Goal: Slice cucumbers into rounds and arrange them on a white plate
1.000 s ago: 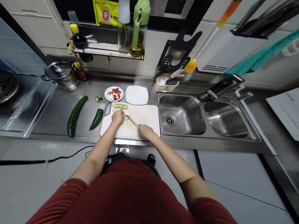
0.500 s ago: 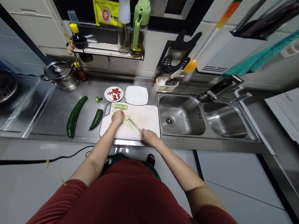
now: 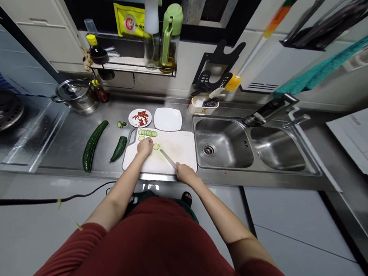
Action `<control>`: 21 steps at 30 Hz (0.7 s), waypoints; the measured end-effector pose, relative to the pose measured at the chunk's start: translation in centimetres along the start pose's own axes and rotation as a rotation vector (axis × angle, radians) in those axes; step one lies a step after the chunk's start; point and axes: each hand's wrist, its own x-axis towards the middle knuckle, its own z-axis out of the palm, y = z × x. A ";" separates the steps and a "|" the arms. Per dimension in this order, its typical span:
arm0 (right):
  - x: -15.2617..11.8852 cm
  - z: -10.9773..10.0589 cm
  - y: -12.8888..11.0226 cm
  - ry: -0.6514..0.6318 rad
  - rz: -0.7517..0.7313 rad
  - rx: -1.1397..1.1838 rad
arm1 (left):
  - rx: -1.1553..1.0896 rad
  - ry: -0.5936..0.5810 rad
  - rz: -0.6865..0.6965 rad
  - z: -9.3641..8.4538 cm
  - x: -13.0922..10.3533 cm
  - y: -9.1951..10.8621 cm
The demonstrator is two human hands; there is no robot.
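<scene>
My right hand (image 3: 186, 173) is wrapped round the handle of a knife (image 3: 167, 158), whose blade points up and left over the white cutting board (image 3: 180, 149). Just beyond the blade's tip lies a round cucumber slice (image 3: 156, 147), beside the fingers of my left hand (image 3: 145, 147). That hand rests on the board with its fingers curled closed; whatever may be inside it is hidden. Behind it, a row of overlapping cucumber slices (image 3: 147, 133) lies along the board's back edge. Another slice (image 3: 141, 138) is partly visible just above my left hand.
Left of the board lie a cut cucumber piece (image 3: 118, 149), a whole cucumber (image 3: 95, 145) and small cucumber ends (image 3: 119, 124). Behind stand a plate of chopped red pieces (image 3: 131, 119) and a white plate (image 3: 167, 119). A double sink (image 3: 224, 141) adjoins on the right; a lidded pot (image 3: 82, 104) stands back left.
The knife tip has drawn back slightly from the single slice, toward the lower right. My left hand stays almost where it was. The whole view has shifted a little.
</scene>
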 end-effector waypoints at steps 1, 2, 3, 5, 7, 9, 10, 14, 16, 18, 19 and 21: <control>0.0 0.1 0.1 0.003 0.003 0.008 | 0.004 0.005 0.001 0.0 -0.1 0.0; 0.0 0.1 0.2 0.008 0.006 0.015 | 0.007 0.013 0.003 0.0 -0.2 0.1; 0.0 0.2 0.4 0.015 0.008 0.023 | 0.008 0.020 0.005 0.0 -0.3 0.1; 0.1 0.5 0.6 0.037 0.012 0.042 | 0.002 0.028 0.007 0.1 -0.4 0.1; 0.2 0.8 0.8 0.073 0.018 0.078 | -0.007 0.026 0.005 0.2 -0.3 0.0; 0.3 1.3 0.7 0.115 0.031 0.135 | -0.013 0.024 0.004 0.2 -0.3 0.0; 0.3 1.5 0.5 0.138 0.036 0.168 | -0.015 0.025 0.006 0.2 -0.2 -0.1; 0.4 1.9 -0.2 0.225 0.063 0.284 | -0.014 0.025 0.012 0.1 -0.2 -0.1; 0.4 1.8 -0.4 0.250 0.090 0.316 | -0.007 0.022 0.012 0.0 -0.3 0.0; 0.4 1.7 -0.4 0.265 0.106 0.336 | -0.003 0.017 0.017 0.1 -0.6 0.1; 0.3 1.6 -0.3 0.266 0.104 0.345 | 0.001 0.018 0.026 0.1 -0.8 0.1; 0.0 1.3 -0.2 0.262 0.086 0.366 | 0.019 0.032 0.057 0.3 -1.3 0.3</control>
